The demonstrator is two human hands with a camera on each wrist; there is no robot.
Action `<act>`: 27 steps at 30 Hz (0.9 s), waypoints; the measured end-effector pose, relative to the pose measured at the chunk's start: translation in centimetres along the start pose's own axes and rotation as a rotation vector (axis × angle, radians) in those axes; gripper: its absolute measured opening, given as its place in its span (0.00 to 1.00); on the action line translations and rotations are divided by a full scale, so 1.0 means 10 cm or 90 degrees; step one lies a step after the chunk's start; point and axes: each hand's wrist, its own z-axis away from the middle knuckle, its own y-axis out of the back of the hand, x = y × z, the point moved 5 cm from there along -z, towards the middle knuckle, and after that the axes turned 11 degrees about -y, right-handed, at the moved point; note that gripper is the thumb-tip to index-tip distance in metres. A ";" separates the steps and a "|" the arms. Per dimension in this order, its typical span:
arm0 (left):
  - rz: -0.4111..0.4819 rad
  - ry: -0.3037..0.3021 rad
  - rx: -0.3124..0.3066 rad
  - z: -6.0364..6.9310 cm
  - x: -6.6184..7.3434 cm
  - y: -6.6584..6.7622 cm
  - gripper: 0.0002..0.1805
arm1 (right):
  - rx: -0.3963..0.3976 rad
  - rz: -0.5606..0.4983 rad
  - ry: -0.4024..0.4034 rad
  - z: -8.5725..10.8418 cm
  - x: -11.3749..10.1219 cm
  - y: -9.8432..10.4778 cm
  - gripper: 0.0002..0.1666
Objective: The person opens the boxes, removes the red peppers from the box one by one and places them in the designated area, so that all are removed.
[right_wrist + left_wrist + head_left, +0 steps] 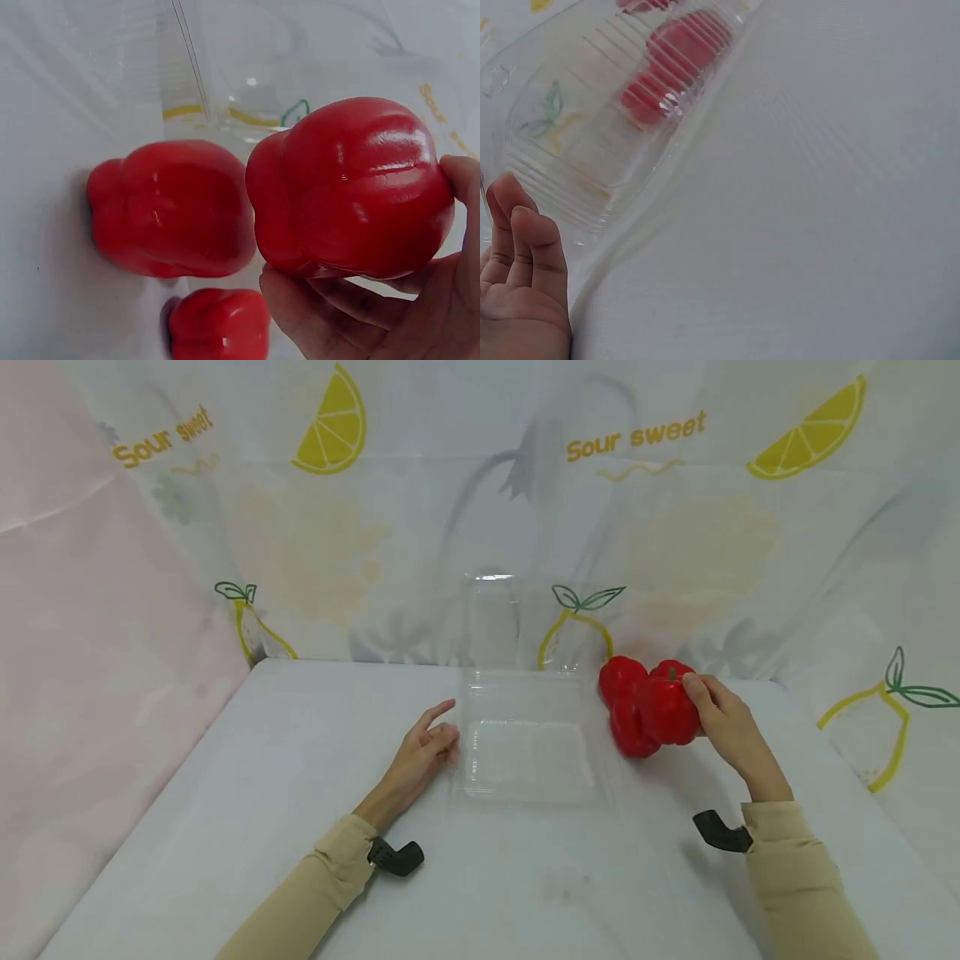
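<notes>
My right hand (723, 718) grips a red bell pepper (671, 714) with a green stem, thumb on one side and fingers on the other. In the right wrist view the pepper is raised off the table, in front of other red bell peppers (180, 210). Those lie together on the table, right beside a clear plastic clamshell container (528, 760). Its lid (491, 627) stands up at the back. At the container's left edge is my left hand (423, 756), its index finger extended and the others loosely bent. Whether it touches the plastic I cannot tell.
The table (247, 827) has a white cover. Behind it hangs a curtain (420, 527) printed with lemons and lettering, and a pink cloth (97, 652) is at the left. Each wrist carries a black camera mount (397, 857).
</notes>
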 end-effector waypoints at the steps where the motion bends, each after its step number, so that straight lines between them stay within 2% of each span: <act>1: 0.000 -0.001 0.000 0.00 0.00 0.00 0.33 | -0.006 -0.003 -0.009 -0.01 0.04 0.02 0.36; 8: -0.014 -0.009 -0.003 0.02 0.03 -0.02 0.33 | -0.058 -0.018 -0.076 -0.07 0.27 0.10 0.43; 12: -0.009 -0.015 -0.011 0.03 0.03 -0.03 0.32 | -0.078 -0.017 -0.105 -0.08 0.34 0.12 0.46; 27: -0.019 -0.025 -0.023 0.03 0.03 -0.04 0.30 | -0.110 0.013 -0.146 -0.13 0.51 0.11 0.49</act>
